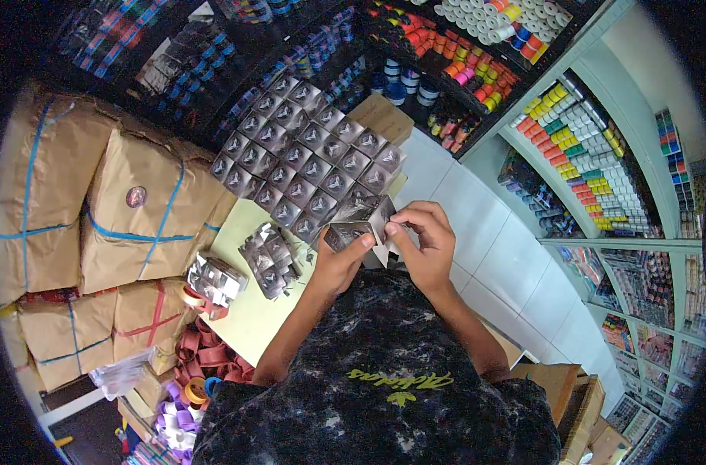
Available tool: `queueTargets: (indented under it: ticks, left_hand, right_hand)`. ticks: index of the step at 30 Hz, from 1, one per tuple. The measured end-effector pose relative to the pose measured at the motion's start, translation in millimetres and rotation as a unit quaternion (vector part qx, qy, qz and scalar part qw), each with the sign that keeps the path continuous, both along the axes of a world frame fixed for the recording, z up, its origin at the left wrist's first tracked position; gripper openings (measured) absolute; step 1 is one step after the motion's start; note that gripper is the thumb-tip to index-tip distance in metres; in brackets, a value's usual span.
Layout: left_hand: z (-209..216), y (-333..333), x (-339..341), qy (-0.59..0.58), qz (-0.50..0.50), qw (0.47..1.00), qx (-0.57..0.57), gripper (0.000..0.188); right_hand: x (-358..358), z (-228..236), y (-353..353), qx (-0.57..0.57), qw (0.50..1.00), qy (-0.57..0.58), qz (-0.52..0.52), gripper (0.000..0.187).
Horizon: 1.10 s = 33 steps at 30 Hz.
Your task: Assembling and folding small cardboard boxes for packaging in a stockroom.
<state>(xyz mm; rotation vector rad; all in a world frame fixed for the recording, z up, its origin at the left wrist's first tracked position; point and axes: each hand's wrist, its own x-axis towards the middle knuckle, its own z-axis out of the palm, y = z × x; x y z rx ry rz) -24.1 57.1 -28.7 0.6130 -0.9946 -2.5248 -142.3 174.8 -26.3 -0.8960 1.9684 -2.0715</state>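
Note:
Close to my chest, a small dark printed cardboard box (345, 233) with its flaps standing up is held between both hands. My left hand (339, 262) is closed around its near left side, the thumb lying along the edge. With thumb and fingers, my right hand (426, 242) pinches a flap at the box's right end. Just beyond stand many matching square boxes (297, 155) in close rows, each with a pale emblem on top. Left of my left forearm lies a pile of flat, unfolded box blanks (272, 262) on the pale yellow table (240, 332).
At the table's left edge are a silvery bundle (215, 277) and a red tape dispenser (205, 301). Large brown paper parcels (139, 201) tied with blue straps stack up on the left. Shelves of coloured spools (477, 58) line the back and right. A brown carton (382, 118) stands behind the boxes.

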Motion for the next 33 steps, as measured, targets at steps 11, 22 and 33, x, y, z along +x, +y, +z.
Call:
queueTargets:
  ticks: [11, 22, 33]
  left_hand:
    - [-6.7, -2.4, -0.3, 0.016, -0.014, 1.000, -0.018, 0.045]
    - [-17.7, -10.8, 9.2, -0.005, -0.018, 0.998, 0.051, 0.042]
    - [-15.8, -17.2, 13.6, 0.019, -0.067, 0.996, 0.061, 0.050]
  right_hand:
    - [-2.1, 5.4, 3.9, 0.018, 0.998, 0.068, 0.001, 0.017]
    - [-12.0, 21.3, 17.5, 0.047, 0.991, 0.003, 0.129, 0.037]
    - [-14.1, 8.0, 20.3, -0.002, 0.984, -0.052, 0.170, 0.028]
